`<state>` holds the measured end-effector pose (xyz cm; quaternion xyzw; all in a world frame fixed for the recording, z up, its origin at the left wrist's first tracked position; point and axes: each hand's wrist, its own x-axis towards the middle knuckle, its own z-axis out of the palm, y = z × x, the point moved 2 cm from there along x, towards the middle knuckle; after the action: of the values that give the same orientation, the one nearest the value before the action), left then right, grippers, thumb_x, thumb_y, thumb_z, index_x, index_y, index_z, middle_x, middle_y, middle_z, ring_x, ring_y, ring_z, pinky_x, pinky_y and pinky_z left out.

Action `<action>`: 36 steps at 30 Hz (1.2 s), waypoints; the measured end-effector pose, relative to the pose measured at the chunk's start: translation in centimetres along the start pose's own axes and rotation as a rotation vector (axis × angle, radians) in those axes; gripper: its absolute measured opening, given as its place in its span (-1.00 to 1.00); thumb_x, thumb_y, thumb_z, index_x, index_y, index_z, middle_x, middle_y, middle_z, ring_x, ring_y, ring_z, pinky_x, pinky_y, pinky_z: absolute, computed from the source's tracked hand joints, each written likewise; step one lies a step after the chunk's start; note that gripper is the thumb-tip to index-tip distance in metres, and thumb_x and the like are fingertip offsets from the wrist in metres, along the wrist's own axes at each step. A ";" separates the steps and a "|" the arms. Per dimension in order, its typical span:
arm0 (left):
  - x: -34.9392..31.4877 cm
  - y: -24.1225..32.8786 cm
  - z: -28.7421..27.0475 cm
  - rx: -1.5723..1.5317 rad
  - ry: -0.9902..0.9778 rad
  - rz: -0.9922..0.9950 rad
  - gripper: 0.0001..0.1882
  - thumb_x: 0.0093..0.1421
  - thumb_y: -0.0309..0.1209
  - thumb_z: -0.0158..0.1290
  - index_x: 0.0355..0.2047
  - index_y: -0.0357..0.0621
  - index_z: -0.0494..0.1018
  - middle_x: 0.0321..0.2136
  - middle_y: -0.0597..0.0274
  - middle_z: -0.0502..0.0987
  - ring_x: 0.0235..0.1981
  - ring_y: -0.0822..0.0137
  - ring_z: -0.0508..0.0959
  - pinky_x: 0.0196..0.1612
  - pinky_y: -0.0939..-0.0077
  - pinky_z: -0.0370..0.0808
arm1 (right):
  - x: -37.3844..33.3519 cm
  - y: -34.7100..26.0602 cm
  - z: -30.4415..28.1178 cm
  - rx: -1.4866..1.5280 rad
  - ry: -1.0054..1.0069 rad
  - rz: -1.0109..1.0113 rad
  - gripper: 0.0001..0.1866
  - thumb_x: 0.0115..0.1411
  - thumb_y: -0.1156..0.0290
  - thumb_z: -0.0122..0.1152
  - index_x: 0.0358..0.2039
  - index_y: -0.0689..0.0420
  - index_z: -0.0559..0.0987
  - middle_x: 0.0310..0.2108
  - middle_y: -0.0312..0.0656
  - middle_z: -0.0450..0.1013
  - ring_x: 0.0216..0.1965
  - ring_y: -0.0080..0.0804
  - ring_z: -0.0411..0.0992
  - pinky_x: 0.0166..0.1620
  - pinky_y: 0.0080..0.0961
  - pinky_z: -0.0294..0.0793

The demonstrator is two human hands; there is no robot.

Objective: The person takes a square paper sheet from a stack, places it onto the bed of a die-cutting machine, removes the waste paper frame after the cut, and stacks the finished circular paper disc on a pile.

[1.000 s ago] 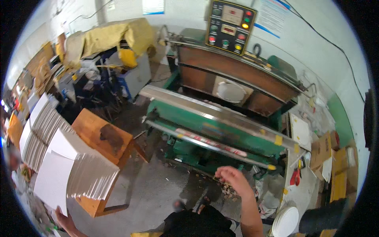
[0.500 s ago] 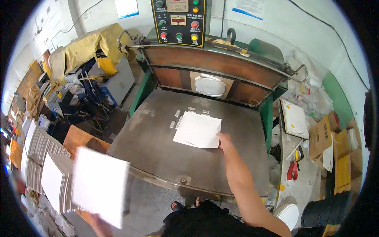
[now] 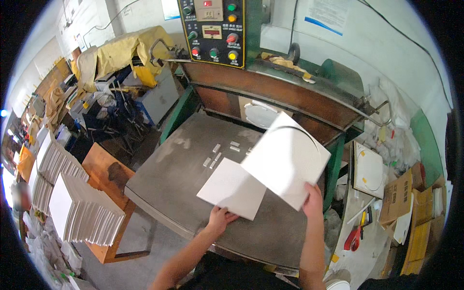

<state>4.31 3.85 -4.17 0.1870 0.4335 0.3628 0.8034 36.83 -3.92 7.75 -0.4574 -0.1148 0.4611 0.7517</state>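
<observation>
My left hand (image 3: 221,220) grips the near edge of a blank white board (image 3: 231,187), held over the grey metal bed (image 3: 166,166) of a press. My right hand (image 3: 313,198) is closed on the lower right corner of another white board (image 3: 285,162), raised and tilted above the bed's right side. A curved line runs near this board's upper right edge. The two boards overlap at their corners. Left of and beyond them, several small pale blocks (image 3: 217,147) sit on the bed, some partly covered by the right board.
Stacked white boards (image 3: 92,212) stand on a wooden table (image 3: 104,169) at left. Behind the bed rises the press's upper plate (image 3: 270,94) with a pale oval die, below a control panel (image 3: 212,34). At right, red-handled scissors (image 3: 355,237) and a cardboard box (image 3: 395,198) line a side bench.
My left hand has brought its board from beside the stack rightward over the bed. My right hand has lifted the other board off the bed, toward the right. The view has shifted.
</observation>
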 end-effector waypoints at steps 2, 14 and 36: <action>4.3 0.5 2.5 0.014 0.020 -0.008 -0.61 0.28 -0.58 -0.25 0.12 -0.27 0.10 -0.03 -0.10 0.35 -0.04 -0.03 0.51 -0.03 0.05 0.58 | -3.1 -1.4 -3.5 -0.073 0.131 -0.047 -0.54 0.16 0.42 0.14 0.07 0.29 0.38 0.01 -0.04 0.41 -0.01 -0.21 0.41 0.08 -0.30 0.38; 6.0 -0.4 9.2 1.287 0.025 0.730 -0.43 0.07 -0.21 0.18 0.04 -0.21 0.33 -0.04 -0.03 0.44 0.03 0.08 0.45 0.04 0.15 0.40 | -27.5 2.7 -13.2 -0.864 0.663 -0.073 -0.53 0.21 0.31 0.05 0.13 0.18 0.40 0.00 -0.08 0.43 0.02 -0.13 0.34 0.09 -0.25 0.29; -11.7 4.3 15.7 0.842 -1.074 -0.369 -0.37 0.23 0.13 -0.07 -0.01 -0.22 0.41 -0.28 0.05 0.54 -0.28 0.25 0.56 -0.20 0.26 0.52 | -41.1 7.6 -2.1 0.141 0.831 -0.240 -0.59 0.13 0.40 0.23 -0.02 0.29 0.46 -0.15 -0.09 0.51 -0.17 -0.28 0.52 -0.06 -0.31 0.52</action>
<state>11.35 -1.76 13.71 0.5586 0.1051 -0.1204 0.8139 11.05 -36.76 10.84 -0.5349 0.1770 0.1541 0.8117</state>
